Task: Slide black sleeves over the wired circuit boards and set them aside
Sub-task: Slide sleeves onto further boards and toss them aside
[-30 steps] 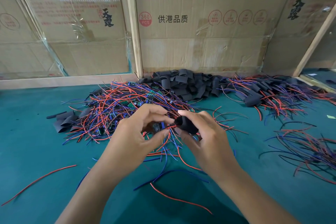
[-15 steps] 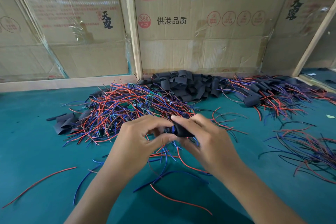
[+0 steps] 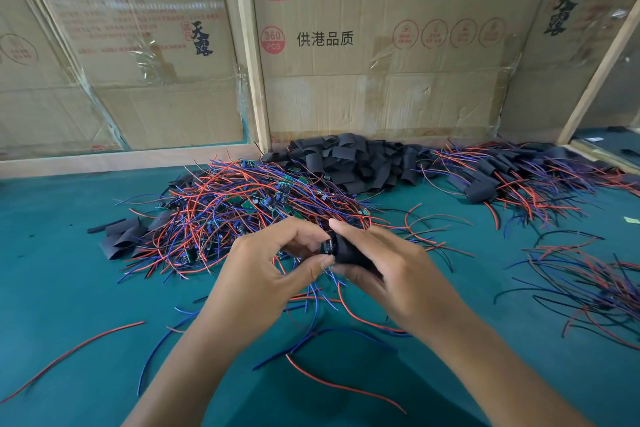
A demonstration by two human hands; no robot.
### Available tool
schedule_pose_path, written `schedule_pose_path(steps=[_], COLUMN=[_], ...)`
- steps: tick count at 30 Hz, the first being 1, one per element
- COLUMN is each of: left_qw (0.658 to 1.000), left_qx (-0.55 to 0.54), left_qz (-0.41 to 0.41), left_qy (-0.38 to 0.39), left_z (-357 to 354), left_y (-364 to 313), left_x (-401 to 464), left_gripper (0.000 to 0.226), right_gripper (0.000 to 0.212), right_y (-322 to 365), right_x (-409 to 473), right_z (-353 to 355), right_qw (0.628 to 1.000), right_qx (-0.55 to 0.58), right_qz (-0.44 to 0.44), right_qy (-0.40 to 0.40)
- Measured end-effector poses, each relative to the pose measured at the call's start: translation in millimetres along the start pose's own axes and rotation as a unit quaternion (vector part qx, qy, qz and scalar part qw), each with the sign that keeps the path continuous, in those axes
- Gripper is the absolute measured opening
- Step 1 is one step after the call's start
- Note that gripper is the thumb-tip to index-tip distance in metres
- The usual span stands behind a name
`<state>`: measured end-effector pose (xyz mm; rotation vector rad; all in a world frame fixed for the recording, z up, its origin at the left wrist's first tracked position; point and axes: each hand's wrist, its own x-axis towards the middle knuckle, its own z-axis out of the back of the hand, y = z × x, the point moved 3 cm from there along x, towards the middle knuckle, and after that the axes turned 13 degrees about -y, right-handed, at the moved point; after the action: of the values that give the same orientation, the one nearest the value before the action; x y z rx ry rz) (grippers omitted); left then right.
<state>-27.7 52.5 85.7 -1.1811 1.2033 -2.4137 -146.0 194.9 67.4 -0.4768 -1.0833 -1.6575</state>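
Observation:
My right hand grips a black sleeve between thumb and fingers above the green table. My left hand pinches the wired circuit board at the sleeve's left mouth; only the board's dark end shows, most of it sits inside the sleeve. Red and blue wires hang from the board below both hands. Behind them lies a heap of bare wired boards. A pile of empty black sleeves rests against the cardboard wall. Sleeved boards are heaped at the far right.
Cardboard panels and wooden posts wall off the back. A few flat sleeves lie at the left. More wires spread at the right edge. Loose red and blue wires cross the green table.
The sleeve has slid further left over the board, so less of the board shows. Both hands have drawn closer together and shifted slightly down.

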Motion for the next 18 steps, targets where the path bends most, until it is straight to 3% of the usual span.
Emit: schedule_pose_path(steps=[18], left_qw=[0.999], left_qx=[0.019], left_qz=[-0.041], left_qy=[0.020], left_z=[-4.7], left_y=[-0.7], left_x=[-1.8], left_gripper=[0.010], right_gripper=[0.057], right_y=[-1.2], right_x=[0.1], right_z=[-0.4], right_qw=[1.000], right_qx=[-0.003], right_qz=[0.015], right_qy=[0.008])
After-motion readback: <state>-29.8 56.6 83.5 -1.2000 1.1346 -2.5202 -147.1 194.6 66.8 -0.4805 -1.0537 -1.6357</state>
